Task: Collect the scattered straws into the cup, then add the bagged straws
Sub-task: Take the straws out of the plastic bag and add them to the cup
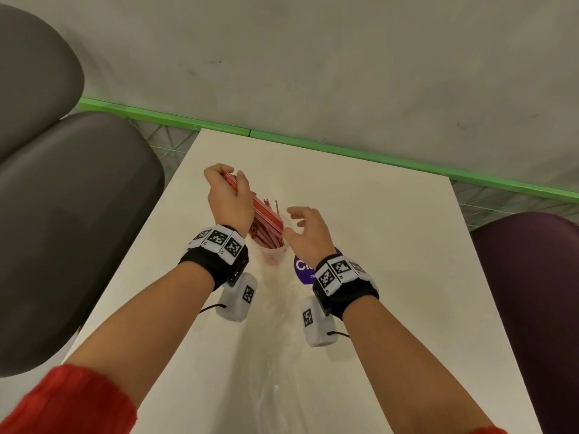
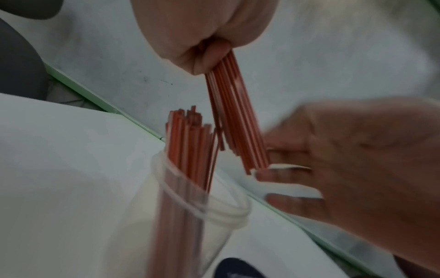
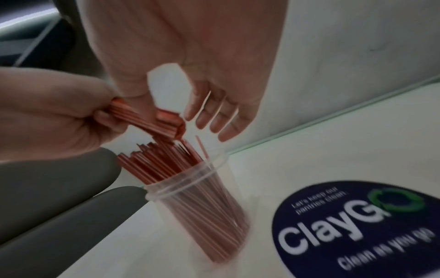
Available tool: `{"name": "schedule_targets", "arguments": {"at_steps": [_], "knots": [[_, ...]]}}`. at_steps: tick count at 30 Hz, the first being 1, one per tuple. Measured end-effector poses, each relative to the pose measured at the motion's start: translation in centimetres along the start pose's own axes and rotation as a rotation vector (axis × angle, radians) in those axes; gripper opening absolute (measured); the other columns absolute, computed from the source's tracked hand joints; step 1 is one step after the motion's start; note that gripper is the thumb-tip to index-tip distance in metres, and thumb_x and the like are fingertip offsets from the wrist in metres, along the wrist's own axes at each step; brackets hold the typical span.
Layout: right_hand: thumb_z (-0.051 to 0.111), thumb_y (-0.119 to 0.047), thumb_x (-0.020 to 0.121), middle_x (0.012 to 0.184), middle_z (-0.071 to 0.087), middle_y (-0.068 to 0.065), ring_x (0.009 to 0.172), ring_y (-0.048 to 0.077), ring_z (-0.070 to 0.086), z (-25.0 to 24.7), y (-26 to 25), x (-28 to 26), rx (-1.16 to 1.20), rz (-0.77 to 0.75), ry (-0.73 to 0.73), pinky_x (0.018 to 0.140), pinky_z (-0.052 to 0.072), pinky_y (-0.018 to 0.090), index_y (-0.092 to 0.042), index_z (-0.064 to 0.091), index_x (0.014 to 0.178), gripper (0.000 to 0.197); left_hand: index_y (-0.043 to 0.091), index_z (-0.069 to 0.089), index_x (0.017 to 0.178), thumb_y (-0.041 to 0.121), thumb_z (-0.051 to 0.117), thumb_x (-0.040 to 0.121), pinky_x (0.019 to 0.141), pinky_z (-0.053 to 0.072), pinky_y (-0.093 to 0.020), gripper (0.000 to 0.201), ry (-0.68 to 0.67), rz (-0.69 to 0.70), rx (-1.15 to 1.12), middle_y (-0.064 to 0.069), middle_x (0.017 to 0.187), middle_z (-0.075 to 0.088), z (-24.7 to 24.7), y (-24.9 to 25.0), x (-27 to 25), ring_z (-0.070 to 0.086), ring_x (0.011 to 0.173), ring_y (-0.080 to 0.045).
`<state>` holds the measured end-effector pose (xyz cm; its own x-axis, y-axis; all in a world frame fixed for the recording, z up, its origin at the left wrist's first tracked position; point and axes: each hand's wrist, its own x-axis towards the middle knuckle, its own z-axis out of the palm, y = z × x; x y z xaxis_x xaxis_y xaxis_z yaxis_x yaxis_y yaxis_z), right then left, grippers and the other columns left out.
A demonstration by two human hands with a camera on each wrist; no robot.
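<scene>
One bundle of red straws (image 1: 266, 214), pinched at its upper end by the left hand (image 1: 230, 195) and angled down toward the cup (image 3: 197, 190) for feeding in. Right hand (image 1: 308, 231), fingers loosely spread and holding nothing, hovers beside the rim, apparently to guide. Cup on the table (image 1: 391, 245), already holding many straws.

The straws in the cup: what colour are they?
Red straws, clearest in the right wrist view.
</scene>
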<state>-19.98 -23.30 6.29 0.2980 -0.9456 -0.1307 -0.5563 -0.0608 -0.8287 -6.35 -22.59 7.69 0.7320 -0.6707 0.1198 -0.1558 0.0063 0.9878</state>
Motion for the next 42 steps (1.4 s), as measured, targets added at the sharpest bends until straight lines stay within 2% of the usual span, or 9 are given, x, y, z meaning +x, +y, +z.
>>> {"name": "schedule_targets", "arguments": {"at_steps": [8,12,16,23,27,33,37,39,42], "knots": [[0.052,-0.019,0.094,0.143,0.038,0.012,0.128,0.027,0.045,1.8,2.5,0.5,-0.056,0.128,-0.109,0.11,0.037,0.04,-0.013,0.029,0.145,0.056,0.012,0.04,0.103,0.019,0.047,0.095,0.055,0.038,-0.012,0.013,-0.211,0.136,0.251,0.01,0.077,0.049,1.2,-2.5,-2.0,0.051,0.064,-0.005],[0.05,-0.02,0.095,0.143,0.04,0.013,0.132,0.025,0.041,2.1,2.8,0.7,-0.061,0.114,-0.122,0.11,0.034,0.035,-0.014,0.028,0.145,0.056,0.009,0.052,0.106,0.016,0.052,0.092,0.079,0.039,-0.021,0.016,-0.34,0.272,0.474,0.0,0.1,0.057,1.0,-3.6,-2.4,0.044,0.096,-0.014],[0.05,-0.018,0.094,0.138,0.046,0.012,0.131,0.025,0.043,2.3,3.0,0.7,-0.061,0.101,-0.122,0.108,0.035,0.035,-0.016,0.031,0.145,0.055,0.009,0.064,0.114,0.017,0.06,0.086,0.094,0.045,-0.044,0.03,-0.323,0.482,0.744,-0.009,0.124,0.063,0.2,-5.4,-2.4,0.05,0.115,-0.032],[0.041,-0.015,0.098,0.133,0.043,0.016,0.121,0.028,0.049,2.4,2.9,0.8,-0.19,0.044,-0.171,0.101,0.038,0.03,-0.022,0.02,0.149,0.056,0.01,0.028,0.146,0.027,0.037,0.098,0.114,0.024,-0.044,0.052,-0.456,0.456,0.973,-0.009,0.155,0.028,-0.4,-5.3,-2.9,0.021,0.145,-0.028],[0.037,-0.016,0.099,0.138,0.039,0.015,0.124,0.028,0.046,2.1,2.7,0.6,-0.223,0.028,-0.191,0.102,0.036,0.03,-0.02,0.017,0.149,0.054,0.016,0.008,0.151,0.033,0.035,0.098,0.118,0.012,-0.038,0.061,-0.489,0.394,0.885,-0.007,0.16,0.008,-0.9,-4.6,-2.5,0.009,0.148,-0.021],[0.032,-0.017,0.099,0.133,0.042,0.017,0.121,0.031,0.046,2.7,3.2,0.6,-0.301,-0.005,-0.219,0.105,0.04,0.037,-0.023,0.02,0.149,0.051,0.009,0.012,0.15,0.025,0.03,0.1,0.119,0.007,-0.032,0.056,-0.648,0.521,1.041,-0.007,0.159,0.012,-0.5,-4.8,-2.7,0.009,0.148,-0.018],[0.031,-0.017,0.099,0.132,0.042,0.02,0.121,0.036,0.046,2.9,3.4,0.9,-0.366,0.002,-0.218,0.105,0.039,0.041,-0.018,0.034,0.143,0.044,0.012,0.011,0.15,0.032,0.03,0.1,0.119,0.01,-0.034,0.058,-0.63,0.462,0.987,-0.007,0.159,0.014,-0.5,-4.7,-2.9,0.011,0.148,-0.018],[0.032,-0.017,0.098,0.133,0.042,0.019,0.121,0.037,0.045,2.9,3.4,0.9,-0.386,-0.004,-0.224,0.105,0.039,0.042,-0.019,0.038,0.141,0.043,0.014,0.017,0.149,0.032,0.039,0.098,0.118,0.02,-0.038,0.059,-0.592,0.393,0.859,-0.008,0.156,0.026,-0.3,-4.5,-2.7,0.021,0.146,-0.022],[0.035,-0.02,0.098,0.138,0.039,0.019,0.127,0.037,0.04,2.6,3.3,0.7,-0.375,-0.003,-0.241,0.108,0.037,0.045,-0.025,0.03,0.145,0.048,0.011,0.046,0.137,0.014,0.045,0.096,0.116,0.028,-0.04,0.042,-0.576,0.388,0.821,-0.014,0.15,0.036,0.2,-4.2,-2.4,0.03,0.142,-0.028]]}}
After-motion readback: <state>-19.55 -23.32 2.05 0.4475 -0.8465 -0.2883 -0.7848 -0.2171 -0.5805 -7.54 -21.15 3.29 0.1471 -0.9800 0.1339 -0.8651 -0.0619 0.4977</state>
